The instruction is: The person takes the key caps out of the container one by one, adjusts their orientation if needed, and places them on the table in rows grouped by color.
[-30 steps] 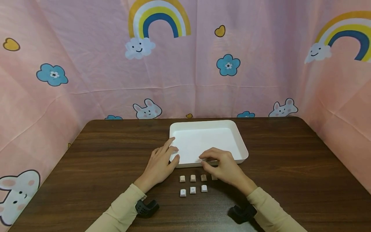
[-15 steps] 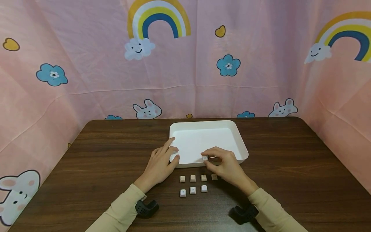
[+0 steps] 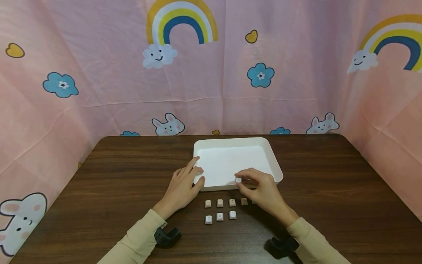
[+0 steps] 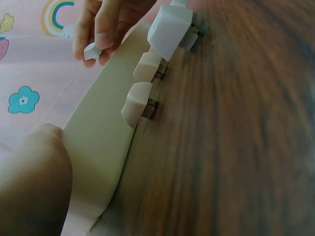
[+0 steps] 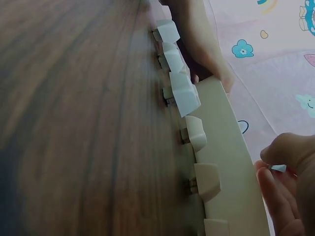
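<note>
My right hand (image 3: pixel 262 187) pinches a small white keycap (image 3: pixel 238 180) between thumb and fingertips, above the near side of the white tray (image 3: pixel 271 161). In the left wrist view that keycap (image 4: pixel 92 51) shows between the fingertips. My left hand (image 3: pixel 181 185) rests at the tray's near left corner, fingers spread over the rim. Its thumb (image 4: pixel 37 177) touches the tray edge. In front of the tray lie two rows of keycaps: a beige far row (image 3: pixel 219 203) and a whiter near row (image 3: pixel 219 217). The right hand partly covers the far row's right end.
The dark wood table (image 3: pixel 141 157) extends around the tray on all sides. Behind it hangs a pink patterned curtain (image 3: pixel 197 80). Each wrist carries a black camera mount, such as the left one (image 3: pixel 167 237).
My right hand has shifted slightly to the right along the tray's near side with the keycap, which has come into sight between its fingertips. The left hand stays where it was.
</note>
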Motion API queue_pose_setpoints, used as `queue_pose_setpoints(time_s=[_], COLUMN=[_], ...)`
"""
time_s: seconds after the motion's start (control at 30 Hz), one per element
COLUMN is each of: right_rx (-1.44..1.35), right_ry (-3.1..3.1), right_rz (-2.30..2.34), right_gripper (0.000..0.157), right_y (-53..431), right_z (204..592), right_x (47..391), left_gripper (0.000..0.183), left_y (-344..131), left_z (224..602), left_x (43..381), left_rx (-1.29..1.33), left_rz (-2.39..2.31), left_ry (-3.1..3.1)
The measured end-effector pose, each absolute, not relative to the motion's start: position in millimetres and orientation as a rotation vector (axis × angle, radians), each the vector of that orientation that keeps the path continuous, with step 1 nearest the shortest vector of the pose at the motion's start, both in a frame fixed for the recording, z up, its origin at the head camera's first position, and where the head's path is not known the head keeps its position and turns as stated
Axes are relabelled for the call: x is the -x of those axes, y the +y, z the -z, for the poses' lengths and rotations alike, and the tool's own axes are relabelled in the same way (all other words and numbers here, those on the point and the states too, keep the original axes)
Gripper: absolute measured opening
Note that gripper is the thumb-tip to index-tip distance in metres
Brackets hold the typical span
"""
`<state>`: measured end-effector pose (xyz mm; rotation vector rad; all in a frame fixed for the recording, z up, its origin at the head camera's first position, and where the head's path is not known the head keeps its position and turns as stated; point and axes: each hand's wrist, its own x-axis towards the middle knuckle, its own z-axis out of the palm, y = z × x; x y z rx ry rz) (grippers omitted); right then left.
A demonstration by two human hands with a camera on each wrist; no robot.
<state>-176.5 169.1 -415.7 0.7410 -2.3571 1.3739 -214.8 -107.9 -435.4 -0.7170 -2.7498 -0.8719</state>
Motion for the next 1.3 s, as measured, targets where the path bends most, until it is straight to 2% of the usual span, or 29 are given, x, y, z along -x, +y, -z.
queue_pose_setpoints(time_s=[0.63, 1.3], right_rx=[-0.848, -0.776], right_ry=[-2.202, -2.245], right_rz=[-1.327, -1.382], right_gripper=[0.031, 0.029], right_y=[174.8, 184.2], right_z=[419.4, 424.5], right_x=[170.9, 156.7], left_gripper=[0.028, 0.028], left_y=[-106.1, -109.7], left_z=[434.7, 435.2], left_x=[215.7, 214.5], left_rx=[0.725, 0.712], left_rz=[0.862, 0.849], left_ry=[-2.74, -2.751])
